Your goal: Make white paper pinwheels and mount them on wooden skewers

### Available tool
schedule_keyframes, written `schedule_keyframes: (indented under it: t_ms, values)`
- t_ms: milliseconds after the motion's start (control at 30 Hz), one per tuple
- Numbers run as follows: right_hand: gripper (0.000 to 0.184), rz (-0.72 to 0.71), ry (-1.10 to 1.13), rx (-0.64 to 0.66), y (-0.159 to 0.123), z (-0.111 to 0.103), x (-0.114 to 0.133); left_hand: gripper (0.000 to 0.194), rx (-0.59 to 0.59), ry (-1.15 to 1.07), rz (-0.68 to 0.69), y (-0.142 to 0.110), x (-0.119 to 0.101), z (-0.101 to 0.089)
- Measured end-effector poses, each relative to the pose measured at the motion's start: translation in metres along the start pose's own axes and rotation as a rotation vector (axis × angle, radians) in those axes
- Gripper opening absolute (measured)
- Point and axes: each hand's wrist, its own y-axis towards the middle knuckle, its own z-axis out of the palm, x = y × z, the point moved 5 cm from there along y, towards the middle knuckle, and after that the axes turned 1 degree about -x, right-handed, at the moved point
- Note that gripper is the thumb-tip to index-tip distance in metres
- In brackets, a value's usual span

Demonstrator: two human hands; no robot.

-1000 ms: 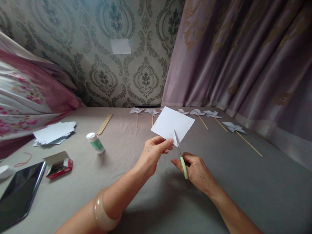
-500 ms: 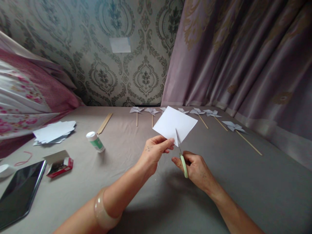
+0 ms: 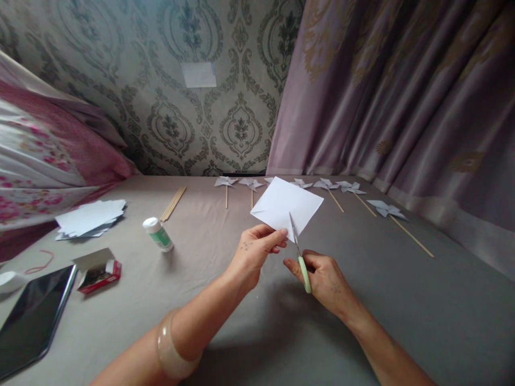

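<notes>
A white square of paper (image 3: pixel 281 201) is held up cornerwise above the table, its near edge pinched by my left hand (image 3: pixel 257 246). The thumb lies on top of the sheet and the other fingers are beneath. My right hand (image 3: pixel 322 279) is closed round the pale green handle of a pair of scissors (image 3: pixel 303 271). The blades lie at the sheet's near corner, with the tip pointing toward its middle. A slit or crease shows at the paper's left corner. Paper pinwheels (image 3: pixel 350 187) on wooden sticks lie in a row behind the sheet, some partly hidden by it.
To the left are a glue bottle (image 3: pixel 159 235), several wooden sticks (image 3: pixel 174 203), a stack of paper (image 3: pixel 90 217), a small red box (image 3: pixel 100 276), a dark tablet (image 3: pixel 34 321), a red string (image 3: pixel 40 262) and a white round object (image 3: pixel 10 281). Curtains (image 3: pixel 362 96) hang at the right.
The paper has shifted slightly left and its far part tilts a little lower. The mark at its left corner now shows. Both hands keep nearly the same place and grip.
</notes>
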Motion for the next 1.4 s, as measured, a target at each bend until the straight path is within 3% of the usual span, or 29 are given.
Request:
schedule_keyframes:
  t_ms: [200,367,467,633,767,1033,1200,1400]
  values:
    - [0.040,0.031,0.000,0.105,-0.002,0.005,-0.003,0.017,0.005,0.003,0.008,0.001,0.002,-0.001]
    - [0.033,0.025,-0.073,0.203,-0.004,0.011,-0.004,0.019,-0.031,0.065,0.116,0.010,-0.009,-0.012]
    - [0.038,0.005,-0.010,0.086,0.000,0.005,-0.004,0.020,-0.020,0.165,0.190,0.019,-0.023,-0.023]
    - [0.040,0.054,0.155,-0.227,0.008,-0.019,-0.011,0.016,0.050,0.294,0.203,0.028,-0.037,-0.037]
    - [0.043,0.128,0.272,-0.308,0.012,-0.031,-0.015,0.012,0.132,0.397,0.156,0.028,-0.037,-0.039]
    - [0.038,0.213,0.373,-0.199,0.011,-0.029,-0.019,0.014,0.167,0.473,0.081,0.027,-0.026,-0.032]
    - [0.045,0.256,0.564,-0.131,0.009,-0.016,-0.032,0.012,0.065,0.309,0.005,0.031,-0.018,-0.038]
    - [0.036,0.290,0.787,-0.086,0.008,-0.003,-0.035,0.016,0.003,0.120,-0.055,0.034,-0.009,-0.041]
